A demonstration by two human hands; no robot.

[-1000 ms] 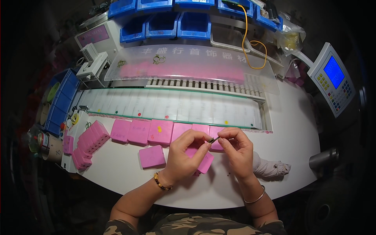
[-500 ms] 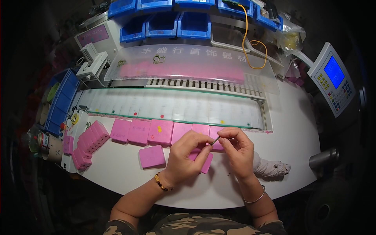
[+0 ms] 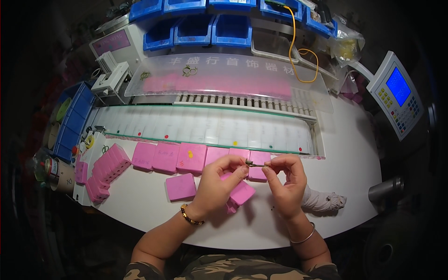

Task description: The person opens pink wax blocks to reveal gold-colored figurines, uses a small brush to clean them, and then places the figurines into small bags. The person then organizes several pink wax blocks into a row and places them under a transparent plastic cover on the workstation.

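A small, dark, slender piece (image 3: 256,164) spans the gap between my two hands. My left hand (image 3: 217,179) pinches its thicker end between thumb and forefinger. The thin end sits between the thumb and fingertips of my right hand (image 3: 288,184). What the piece is I cannot make out. Below the left fingers shows a pink block (image 3: 242,192), tilted, with a smaller pink part at its lower edge; whether the curled fingers hold it is hidden. Another pink block (image 3: 181,186) lies flat left of my left hand.
Beyond my hands runs a row of pink blocks (image 3: 191,157), with more stacked (image 3: 109,163) at left. Behind lies a long white strip of plates (image 3: 205,123) under a clear cover (image 3: 224,77). A keypad panel (image 3: 398,95) stands right, near a grey cloth bundle (image 3: 324,199).
The dark piece has turned from slanted to nearly level, and my hands are slightly farther apart. The pink block beneath has tilted. Coloured dots on the white strip have shifted left.
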